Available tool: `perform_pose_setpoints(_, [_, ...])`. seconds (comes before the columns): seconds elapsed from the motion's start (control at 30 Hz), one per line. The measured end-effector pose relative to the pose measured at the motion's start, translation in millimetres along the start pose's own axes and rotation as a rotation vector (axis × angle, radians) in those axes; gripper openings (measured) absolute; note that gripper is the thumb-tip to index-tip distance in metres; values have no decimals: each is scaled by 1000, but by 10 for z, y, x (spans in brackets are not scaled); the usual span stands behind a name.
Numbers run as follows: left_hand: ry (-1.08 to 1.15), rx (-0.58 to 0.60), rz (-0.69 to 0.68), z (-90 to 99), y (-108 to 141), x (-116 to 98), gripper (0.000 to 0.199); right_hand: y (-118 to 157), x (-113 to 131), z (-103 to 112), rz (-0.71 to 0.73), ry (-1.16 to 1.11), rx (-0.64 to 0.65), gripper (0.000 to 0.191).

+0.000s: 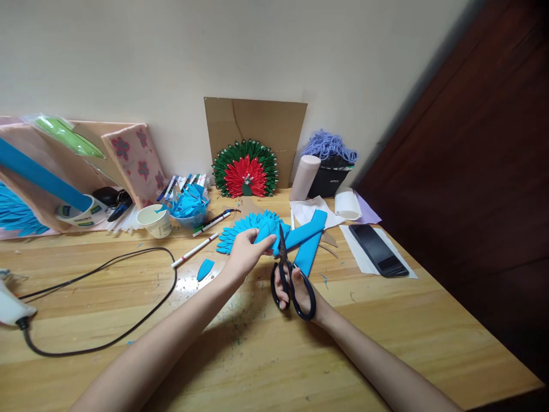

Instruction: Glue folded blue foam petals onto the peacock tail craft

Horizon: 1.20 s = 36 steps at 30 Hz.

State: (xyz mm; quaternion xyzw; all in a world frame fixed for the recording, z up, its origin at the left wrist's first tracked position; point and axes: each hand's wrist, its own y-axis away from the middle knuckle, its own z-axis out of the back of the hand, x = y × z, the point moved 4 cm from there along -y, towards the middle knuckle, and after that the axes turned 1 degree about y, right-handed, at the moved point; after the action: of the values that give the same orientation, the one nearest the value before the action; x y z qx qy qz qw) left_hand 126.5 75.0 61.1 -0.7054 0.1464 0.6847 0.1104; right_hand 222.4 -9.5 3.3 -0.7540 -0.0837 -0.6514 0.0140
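My left hand (pixel 249 250) pinches the end of a folded blue strip (pixel 302 233), its thumb and fingers closed on the material. A pair of black-handled scissors (pixel 293 290) is in my right hand (pixel 300 292), with fingers through the loops. The blades point up and lie against the strip beside my left thumb. Behind my left hand sits a fan of layered blue petals (pixel 234 229), partly covered by the hand. One loose blue petal-shaped piece (pixel 206 270) lies to the left on the table.
A red and green peacock-like fan (pixel 245 169) leans on cardboard (pixel 257 117) at the back. At left are a glue gun (pixel 15 303) with a looping cord, a paper cup (pixel 154 222) and a bowl of blue scraps (pixel 189 206). A phone (pixel 378 250) lies at right.
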Motion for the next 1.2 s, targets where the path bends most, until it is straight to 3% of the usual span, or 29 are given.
perform_pose_setpoints(0.47, [3, -82, 87, 57, 15, -33, 33, 4, 46, 38, 15, 62, -19, 62])
perform_pose_setpoints(0.67, [28, -56, 84, 34, 26, -18, 34, 9, 31, 20, 15, 53, -1, 70])
perform_pose_setpoints(0.9, [40, -34, 78, 4, 51, -42, 40, -2, 26, 30, 33, 43, -27, 69])
perform_pose_setpoints(1.2, [70, -41, 109, 15, 15, 5, 32, -51, -87, 67, 11, -99, -37, 61])
